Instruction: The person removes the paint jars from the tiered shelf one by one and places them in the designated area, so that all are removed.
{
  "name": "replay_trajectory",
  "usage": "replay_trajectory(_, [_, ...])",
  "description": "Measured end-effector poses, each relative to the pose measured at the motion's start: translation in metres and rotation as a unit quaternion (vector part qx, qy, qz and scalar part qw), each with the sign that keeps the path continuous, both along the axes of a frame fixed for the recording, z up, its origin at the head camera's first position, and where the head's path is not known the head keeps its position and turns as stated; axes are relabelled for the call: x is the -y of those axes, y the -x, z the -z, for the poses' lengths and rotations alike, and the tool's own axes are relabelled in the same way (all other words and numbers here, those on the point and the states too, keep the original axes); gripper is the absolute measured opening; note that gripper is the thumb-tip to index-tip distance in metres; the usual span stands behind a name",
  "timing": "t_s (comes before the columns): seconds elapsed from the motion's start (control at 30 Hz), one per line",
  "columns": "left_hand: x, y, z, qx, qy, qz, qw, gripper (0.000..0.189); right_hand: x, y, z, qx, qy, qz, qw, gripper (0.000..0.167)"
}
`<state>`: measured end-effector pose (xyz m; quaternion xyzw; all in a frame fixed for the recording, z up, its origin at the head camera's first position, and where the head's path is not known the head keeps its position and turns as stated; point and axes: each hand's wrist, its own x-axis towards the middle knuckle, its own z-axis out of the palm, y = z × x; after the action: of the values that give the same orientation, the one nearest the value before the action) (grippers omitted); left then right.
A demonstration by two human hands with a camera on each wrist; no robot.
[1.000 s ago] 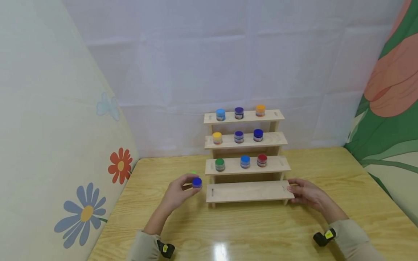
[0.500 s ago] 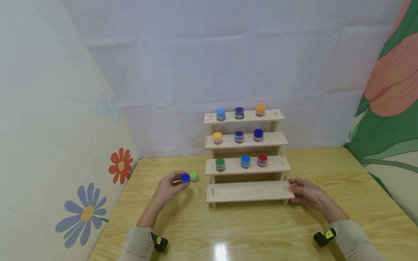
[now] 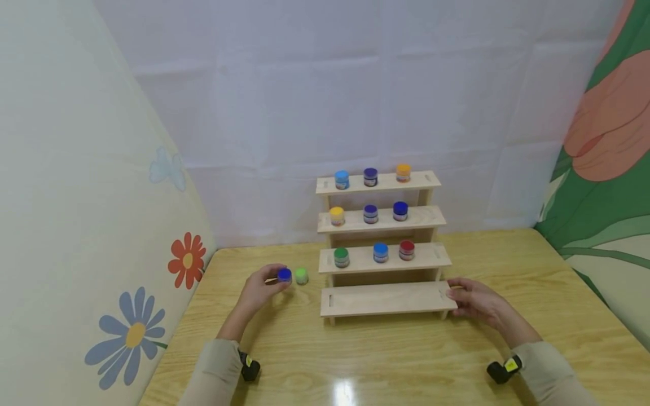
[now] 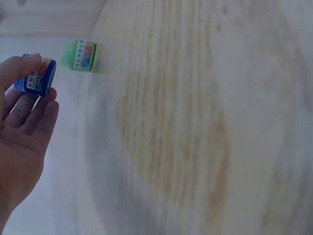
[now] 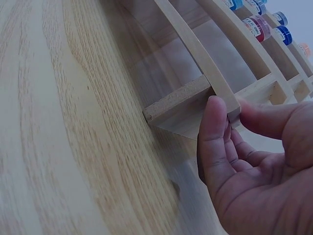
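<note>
A small paint jar with a blue lid (image 3: pixel 284 276) is pinched between the thumb and fingers of my left hand (image 3: pixel 258 293). Just right of it, a light green paint jar (image 3: pixel 302 276) stands on the table; the left wrist view shows the blue jar (image 4: pixel 36 74) and the green jar (image 4: pixel 79 55) a short gap apart. My right hand (image 3: pixel 477 301) grips the right end of the lowest step of a wooden tiered rack (image 3: pixel 381 299). In the right wrist view, thumb and fingers close around that board's corner (image 5: pixel 226 100).
Upper steps hold several jars, including a green jar (image 3: pixel 341 257), a red jar (image 3: pixel 407 250), a yellow jar (image 3: pixel 337 216) and an orange jar (image 3: pixel 403 173). A white cloth (image 3: pixel 264 124) hangs behind the wooden table (image 3: pixel 396 361). Flower-patterned panels stand at both sides.
My left hand has moved left with the blue jar, away from the rack, bringing the light green jar into full sight. The right hand keeps its hold on the lowest step.
</note>
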<state>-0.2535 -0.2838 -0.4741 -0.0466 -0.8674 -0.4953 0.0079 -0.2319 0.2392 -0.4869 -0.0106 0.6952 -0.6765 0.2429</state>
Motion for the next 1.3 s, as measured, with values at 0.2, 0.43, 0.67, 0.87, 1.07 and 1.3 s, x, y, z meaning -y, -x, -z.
replay_trajectory(0.2, [0.002, 0.010, 0.007, 0.013, 0.007, -0.011, 0.9998, 0.050, -0.001, 0.000, 0.001, -0.002, 0.000, -0.005, 1.0000, 0.064])
replay_trajectory(0.43, [0.004, 0.018, 0.014, 0.020, 0.018, -0.021, 0.9994, 0.048, -0.001, 0.002, 0.002, 0.000, 0.005, -0.006, 1.0000, 0.064])
replay_trajectory(0.67, [0.008, 0.022, 0.020, 0.020, 0.039, -0.026, 0.9987, 0.048, 0.000, 0.002, 0.002, 0.001, 0.009, -0.004, 1.0000, 0.065])
replay_trajectory(0.87, [0.009, 0.024, 0.022, 0.020, 0.055, -0.029, 0.9979, 0.047, 0.000, 0.001, 0.002, 0.002, 0.014, -0.001, 0.9999, 0.065])
replay_trajectory(1.07, [0.009, 0.026, 0.026, 0.020, 0.073, -0.026, 0.9968, 0.046, 0.000, 0.000, 0.001, 0.003, 0.029, -0.009, 0.9995, 0.065])
replay_trajectory(1.3, [0.007, 0.026, 0.026, 0.021, 0.078, -0.023, 0.9964, 0.047, 0.000, 0.000, 0.001, 0.002, 0.031, -0.010, 0.9995, 0.065])
